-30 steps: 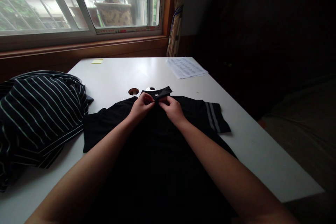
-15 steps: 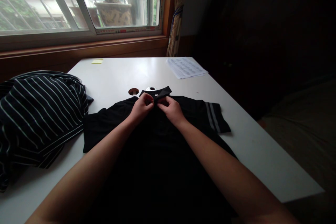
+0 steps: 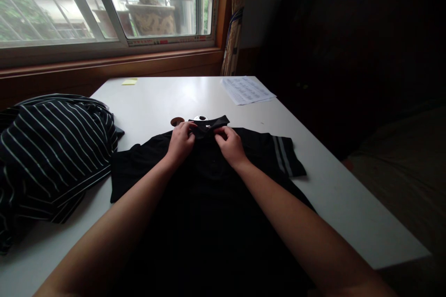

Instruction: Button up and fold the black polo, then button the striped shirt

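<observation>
A black short-sleeved shirt (image 3: 209, 185) lies spread over the white table, its collar toward the window. Two grey stripes cross its right-hand sleeve. My left hand (image 3: 181, 141) is closed on the left side of the shirt's collar, fingers over the fabric. On the collar's other side, my right hand (image 3: 230, 145) pinches the cloth between thumb and fingers. The collar (image 3: 220, 122) stands up partly folded between and behind the hands. A small button shows on the front below it. The shirt's lower part fades into dark shadow between my forearms.
A heap of black cloth with white stripes (image 3: 55, 148) sits on the table (image 3: 365, 227) at the left. Printed papers (image 3: 246, 90) lie at the far right corner, a yellow sticky note (image 3: 129, 81) at the far left. Beyond the collar are a round hole (image 3: 177, 121) and a white ring (image 3: 201, 118).
My left hand has moved left along the collar, away from my right hand, which has shifted slightly right. The neck opening between them now shows more.
</observation>
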Motion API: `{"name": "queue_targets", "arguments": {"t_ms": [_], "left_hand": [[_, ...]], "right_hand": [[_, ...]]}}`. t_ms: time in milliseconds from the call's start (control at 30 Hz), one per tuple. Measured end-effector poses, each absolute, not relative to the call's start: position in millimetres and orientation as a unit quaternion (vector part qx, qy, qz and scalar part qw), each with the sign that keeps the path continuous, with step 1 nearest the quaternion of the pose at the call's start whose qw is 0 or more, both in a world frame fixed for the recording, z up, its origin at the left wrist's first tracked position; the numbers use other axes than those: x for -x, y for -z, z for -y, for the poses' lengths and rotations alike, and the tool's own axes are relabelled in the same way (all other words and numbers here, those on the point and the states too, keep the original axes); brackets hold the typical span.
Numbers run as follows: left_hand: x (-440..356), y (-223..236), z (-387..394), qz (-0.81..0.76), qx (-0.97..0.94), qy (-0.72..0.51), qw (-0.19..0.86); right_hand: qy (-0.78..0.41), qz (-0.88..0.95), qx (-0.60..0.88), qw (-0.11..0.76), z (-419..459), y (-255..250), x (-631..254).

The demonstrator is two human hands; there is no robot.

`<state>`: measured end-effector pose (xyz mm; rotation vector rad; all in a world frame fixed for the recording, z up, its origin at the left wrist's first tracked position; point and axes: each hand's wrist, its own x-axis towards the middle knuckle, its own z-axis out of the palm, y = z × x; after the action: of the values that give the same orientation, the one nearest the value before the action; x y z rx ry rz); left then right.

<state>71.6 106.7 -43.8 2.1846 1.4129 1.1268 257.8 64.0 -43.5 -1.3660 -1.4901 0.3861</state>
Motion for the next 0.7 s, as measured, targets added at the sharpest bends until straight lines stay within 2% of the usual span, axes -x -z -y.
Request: {"name": "queue_targets", "arguments": {"t_ms": [100, 200, 367, 567, 700], "left_hand": [[-68.1, 48.0, -110.3, -0.506, -0.798, -0.321, 0.064], [-67.6, 48.6, -109.3, -0.524, -0.808, -0.269, 0.026], [-66.4, 47.6, -108.0, -0.55, -0.804, -0.228, 0.005], [-64.2, 48.2, -109.9, -0.566, -0.8, -0.199, -0.003], [-64.8, 46.2, -107.9, -0.564, -0.806, -0.179, -0.016]], "right_hand": [[-0.146, 0.621, 0.571, 0.517, -63.2, 42.1, -259.3], [-0.131, 0.627, 0.57, 0.514, -63.1, 41.8, -260.6], [-0.101, 0.638, 0.561, 0.517, -63.3, 42.7, -261.6], [-0.062, 0.596, 0.55, 0.582, -60.3, 38.2, -267.6], [-0.048, 0.647, 0.547, 0.529, -62.9, 39.6, -273.8]]}}
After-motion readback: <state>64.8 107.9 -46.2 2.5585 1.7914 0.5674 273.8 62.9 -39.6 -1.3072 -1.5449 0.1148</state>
